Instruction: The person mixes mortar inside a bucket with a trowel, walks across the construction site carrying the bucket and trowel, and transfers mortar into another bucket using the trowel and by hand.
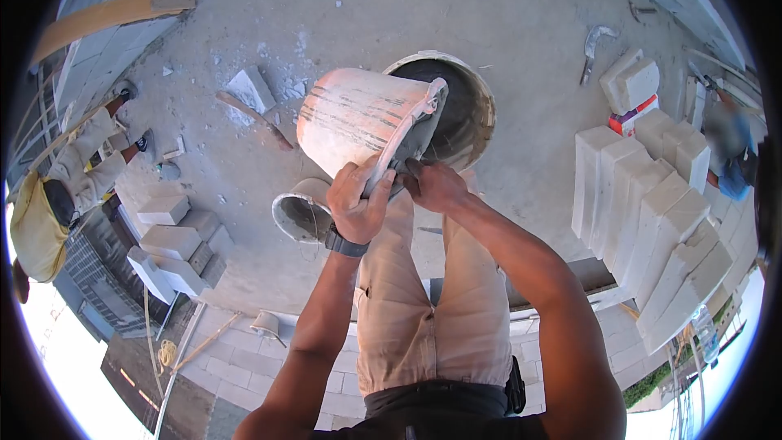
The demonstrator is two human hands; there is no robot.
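A mortar-smeared, pale orange bucket point(350, 114) is tipped on its side in front of me, its mouth facing right toward a large round tub point(486, 118). My left hand point(356, 202) is closed on the near part of the bucket's rim, thumb along the edge. My right hand point(437, 186) has its fingers curled at the same rim, close beside the left. Dark wet residue shows inside the mouth; the right fingertips are partly hidden there. A smaller bucket point(311, 193) lies tilted just left of my legs.
White blocks point(631, 187) are stacked at right, and more blocks point(175, 244) at left. A broken block point(251, 91) and a wooden stick point(252, 120) lie ahead. A hammer-like tool point(592, 53) is at upper right. People are at the far left point(57, 204) and far right point(733, 147).
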